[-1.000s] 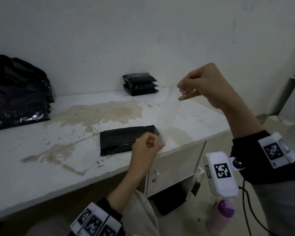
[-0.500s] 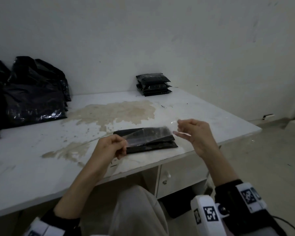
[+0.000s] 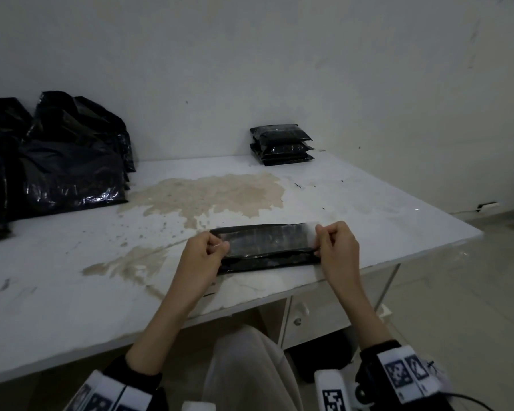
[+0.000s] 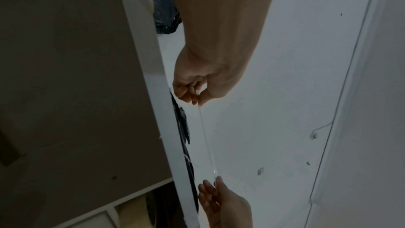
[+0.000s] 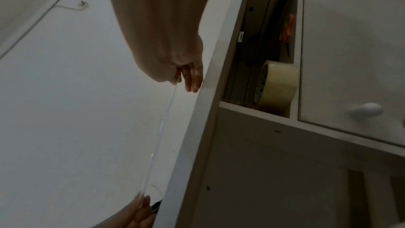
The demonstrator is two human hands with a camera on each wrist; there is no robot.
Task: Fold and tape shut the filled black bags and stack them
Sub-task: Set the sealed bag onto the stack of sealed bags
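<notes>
So, head view first: a folded black bag [image 3: 267, 247] lies flat near the front edge of the white desk [image 3: 383, 215], and a strip of clear tape [image 3: 267, 240] is stretched across its top. The left hand [image 3: 204, 256] pinches the tape's left end, the right hand [image 3: 337, 247] pinches the right end, both grips closed tight on the strip with fingers curled. Whether the tape already touches the bag all along, I can't tell from here. At the back of the desk by the wall sits a stack of finished bags [image 3: 281, 143], and off to the left there's a heap of loose black bags [image 3: 63, 155]. A big brownish stain [image 3: 214, 194] covers the middle of the desk.

Left wrist view: seen edge-on, the tape [image 4: 207, 138] runs as a thin line between the two hands, just off the desk surface, with the bag [image 4: 186, 145] a dark sliver beside it. Left hand [image 4: 197, 86] has thumb and fingers nipped on the end; right hand [image 4: 219, 200] holds the far end.

Right wrist view: same thing mirrored, right hand [image 5: 186, 74] gripping the tape [image 5: 162, 127]. Under the desk, an open cubby holds a roll of tape [image 5: 278, 84], next to a drawer with a white knob [image 5: 366, 110].
</notes>
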